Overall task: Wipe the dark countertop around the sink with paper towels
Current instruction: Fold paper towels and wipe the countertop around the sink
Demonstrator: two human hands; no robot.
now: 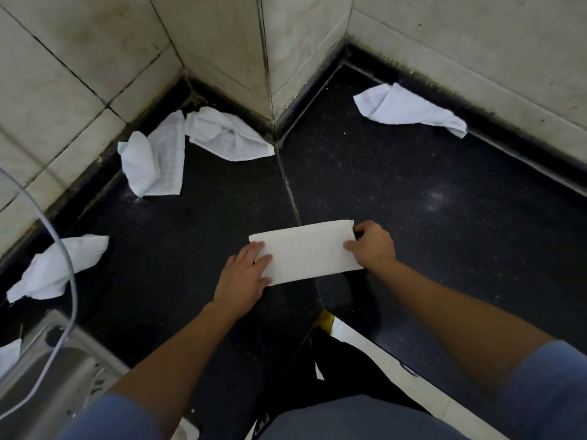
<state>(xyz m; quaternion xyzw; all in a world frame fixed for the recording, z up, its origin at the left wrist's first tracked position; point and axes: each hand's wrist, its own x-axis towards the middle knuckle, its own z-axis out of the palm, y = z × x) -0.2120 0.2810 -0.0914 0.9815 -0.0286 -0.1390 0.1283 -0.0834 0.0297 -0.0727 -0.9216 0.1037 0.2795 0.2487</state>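
The dark speckled counter (pixel 413 185) fills a tiled corner. Its steel sink (pixel 47 369), well left of the hands, is cut off by the frame edge. The left hand (pixel 243 274) lies flat, fingers straight, pressing the left end of a folded paper towel (pixel 305 252); the right hand (pixel 371 246) pinches its right end. To wipe well, keep the pad flat, press evenly and overlap the passes. Crumpled towels (pixel 158 157) beyond the left hand hide the counter beneath them; I cannot tell whether the surface is wet.
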